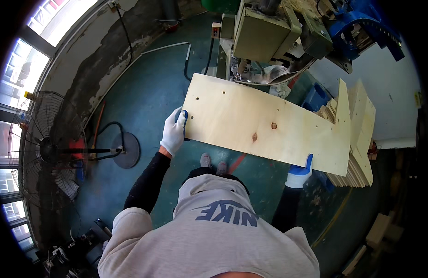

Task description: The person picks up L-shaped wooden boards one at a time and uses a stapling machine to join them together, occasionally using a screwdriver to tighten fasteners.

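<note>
A large pale plywood panel (pixel 241 113) spans the space in front of me, held between both hands. It has dark knots, a few small drilled holes and a pointed piece rising at its right end. My left hand (pixel 173 133), in a white and blue work glove, grips the panel's left edge. Along the near edge toward the right, my right hand (pixel 300 174) clasps the wood with its blue thumb on top; its other fingers are hidden beneath. Just beyond the panel's far edge stands a greenish machine (pixel 262 34), its lower part dusty.
A stack of similar cut panels (pixel 362 134) stands at the right, beside a blue bin (pixel 315 98). On the left is a pedestal fan (pixel 48 149) with a round base. A bent pipe (pixel 166 45) runs near the far wall. Wooden blocks (pixel 379 229) lie at lower right.
</note>
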`<action>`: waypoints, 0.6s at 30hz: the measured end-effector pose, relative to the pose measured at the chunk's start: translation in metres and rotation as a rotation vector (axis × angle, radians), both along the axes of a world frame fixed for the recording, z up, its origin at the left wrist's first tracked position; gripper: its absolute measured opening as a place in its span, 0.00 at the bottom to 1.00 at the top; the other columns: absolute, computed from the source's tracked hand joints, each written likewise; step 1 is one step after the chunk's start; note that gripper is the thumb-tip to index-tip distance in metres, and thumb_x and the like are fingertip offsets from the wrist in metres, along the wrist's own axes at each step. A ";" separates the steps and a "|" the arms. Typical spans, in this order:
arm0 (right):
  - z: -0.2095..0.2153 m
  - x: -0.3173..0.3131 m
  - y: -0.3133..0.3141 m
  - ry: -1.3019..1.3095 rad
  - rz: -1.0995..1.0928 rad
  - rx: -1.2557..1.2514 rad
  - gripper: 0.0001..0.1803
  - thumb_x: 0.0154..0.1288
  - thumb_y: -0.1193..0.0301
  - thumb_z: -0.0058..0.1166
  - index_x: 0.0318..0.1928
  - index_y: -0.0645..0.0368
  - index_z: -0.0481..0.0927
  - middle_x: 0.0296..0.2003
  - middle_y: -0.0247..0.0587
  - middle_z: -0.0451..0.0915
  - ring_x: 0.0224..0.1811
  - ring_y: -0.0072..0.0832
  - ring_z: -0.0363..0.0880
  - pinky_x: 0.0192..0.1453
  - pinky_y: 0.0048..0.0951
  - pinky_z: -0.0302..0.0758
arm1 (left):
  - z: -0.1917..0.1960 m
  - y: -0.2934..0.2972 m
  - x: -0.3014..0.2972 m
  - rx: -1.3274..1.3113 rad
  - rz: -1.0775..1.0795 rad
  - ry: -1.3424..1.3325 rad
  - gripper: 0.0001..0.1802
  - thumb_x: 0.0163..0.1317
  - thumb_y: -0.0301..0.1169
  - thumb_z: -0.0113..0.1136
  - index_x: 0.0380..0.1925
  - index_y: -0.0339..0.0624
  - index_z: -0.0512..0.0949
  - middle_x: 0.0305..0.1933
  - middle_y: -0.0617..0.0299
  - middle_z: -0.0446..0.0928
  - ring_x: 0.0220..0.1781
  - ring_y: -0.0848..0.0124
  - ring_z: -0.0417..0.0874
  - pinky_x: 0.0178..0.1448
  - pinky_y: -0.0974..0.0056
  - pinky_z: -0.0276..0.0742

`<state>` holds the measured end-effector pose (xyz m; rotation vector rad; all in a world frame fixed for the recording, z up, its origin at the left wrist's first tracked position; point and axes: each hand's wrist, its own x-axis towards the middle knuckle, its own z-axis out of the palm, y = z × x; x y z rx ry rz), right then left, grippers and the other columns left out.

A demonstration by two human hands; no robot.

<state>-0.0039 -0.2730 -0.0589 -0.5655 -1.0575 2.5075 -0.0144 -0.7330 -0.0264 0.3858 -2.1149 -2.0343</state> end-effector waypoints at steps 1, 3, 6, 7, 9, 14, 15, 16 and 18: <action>-0.001 -0.004 0.001 0.008 -0.008 0.008 0.26 0.80 0.62 0.48 0.70 0.66 0.69 0.67 0.49 0.74 0.68 0.42 0.73 0.73 0.46 0.71 | -0.002 -0.001 -0.004 -0.005 -0.006 0.004 0.22 0.78 0.36 0.51 0.61 0.28 0.74 0.47 0.62 0.82 0.46 0.78 0.78 0.52 0.71 0.74; 0.000 -0.007 -0.003 0.013 0.003 -0.011 0.26 0.79 0.62 0.50 0.68 0.64 0.70 0.66 0.49 0.75 0.66 0.42 0.75 0.71 0.47 0.72 | -0.006 -0.001 -0.006 -0.030 -0.005 0.079 0.23 0.77 0.37 0.52 0.61 0.28 0.74 0.45 0.63 0.82 0.43 0.79 0.77 0.51 0.71 0.74; -0.001 -0.008 0.001 0.013 0.018 -0.045 0.26 0.78 0.61 0.50 0.69 0.64 0.70 0.66 0.49 0.75 0.66 0.43 0.75 0.70 0.48 0.73 | 0.009 0.000 -0.008 -0.015 -0.030 -0.051 0.23 0.78 0.36 0.51 0.62 0.28 0.73 0.46 0.62 0.82 0.44 0.78 0.77 0.52 0.71 0.75; -0.002 -0.006 0.002 0.012 0.024 -0.058 0.27 0.78 0.61 0.50 0.69 0.64 0.70 0.66 0.50 0.75 0.66 0.44 0.75 0.70 0.48 0.73 | 0.004 -0.001 -0.004 -0.033 -0.032 -0.020 0.23 0.78 0.36 0.50 0.63 0.28 0.73 0.48 0.59 0.83 0.48 0.76 0.79 0.56 0.69 0.75; 0.008 -0.007 -0.001 0.024 0.030 -0.027 0.28 0.78 0.60 0.50 0.70 0.64 0.69 0.67 0.51 0.74 0.67 0.44 0.75 0.71 0.50 0.72 | 0.007 0.002 -0.007 -0.004 -0.037 0.016 0.23 0.78 0.36 0.49 0.63 0.28 0.72 0.50 0.56 0.83 0.51 0.74 0.80 0.58 0.67 0.75; -0.001 -0.034 0.017 0.007 0.006 0.014 0.27 0.78 0.61 0.51 0.68 0.65 0.70 0.66 0.51 0.75 0.66 0.42 0.75 0.72 0.46 0.72 | -0.010 0.009 -0.049 -0.194 0.009 0.016 0.24 0.77 0.33 0.51 0.67 0.30 0.69 0.57 0.45 0.82 0.57 0.65 0.82 0.63 0.63 0.74; -0.005 -0.044 0.021 0.003 0.008 0.046 0.26 0.79 0.61 0.51 0.68 0.66 0.70 0.66 0.51 0.75 0.67 0.41 0.75 0.72 0.45 0.71 | 0.002 0.015 -0.058 -0.293 0.044 0.131 0.25 0.76 0.31 0.50 0.70 0.33 0.66 0.56 0.43 0.82 0.57 0.63 0.83 0.63 0.62 0.74; -0.009 -0.049 0.025 -0.003 0.009 0.078 0.26 0.79 0.62 0.50 0.67 0.67 0.70 0.66 0.50 0.75 0.67 0.41 0.75 0.73 0.44 0.70 | -0.001 0.015 -0.069 -0.314 0.046 0.178 0.26 0.76 0.30 0.49 0.72 0.36 0.65 0.57 0.44 0.82 0.57 0.63 0.83 0.62 0.62 0.74; -0.010 -0.052 0.026 -0.026 0.033 0.057 0.26 0.79 0.62 0.51 0.67 0.67 0.70 0.66 0.48 0.75 0.67 0.39 0.74 0.73 0.41 0.70 | 0.012 0.014 -0.067 -0.325 -0.043 -0.016 0.26 0.76 0.30 0.49 0.73 0.38 0.65 0.59 0.42 0.80 0.58 0.62 0.83 0.64 0.62 0.74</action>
